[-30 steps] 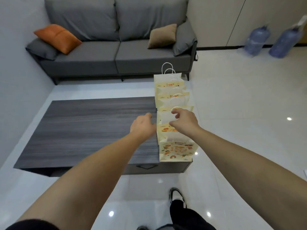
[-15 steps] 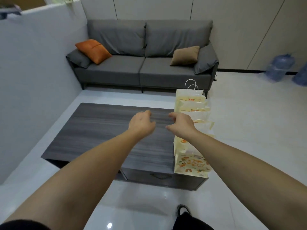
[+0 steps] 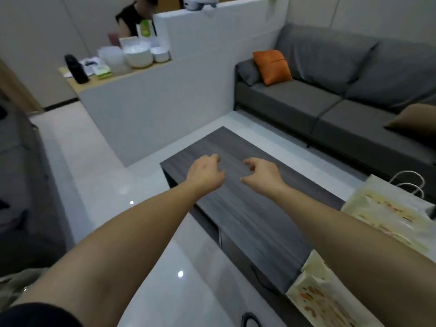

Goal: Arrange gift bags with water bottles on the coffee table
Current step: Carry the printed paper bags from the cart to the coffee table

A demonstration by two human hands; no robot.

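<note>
A row of cream gift bags (image 3: 387,215) with orange prints and white rope handles stands along the right end of the dark wood coffee table (image 3: 247,208). My right forearm crosses in front of the row, so a near bag (image 3: 325,300) shows below it. My left hand (image 3: 207,173) and my right hand (image 3: 262,173) hover side by side above the table's middle, fingers loosely curled, holding nothing. No water bottle is visible.
A grey sofa (image 3: 330,100) with an orange cushion (image 3: 272,66) stands beyond the table. A white partition wall (image 3: 165,102) rises at the left, with a counter holding bowls (image 3: 139,56) and a black bottle (image 3: 76,69). A person (image 3: 134,17) stands behind it.
My right hand has let go of a gift bag's top and both hands have moved left off the bags. The view has swung left, bringing the partition and counter into sight.
</note>
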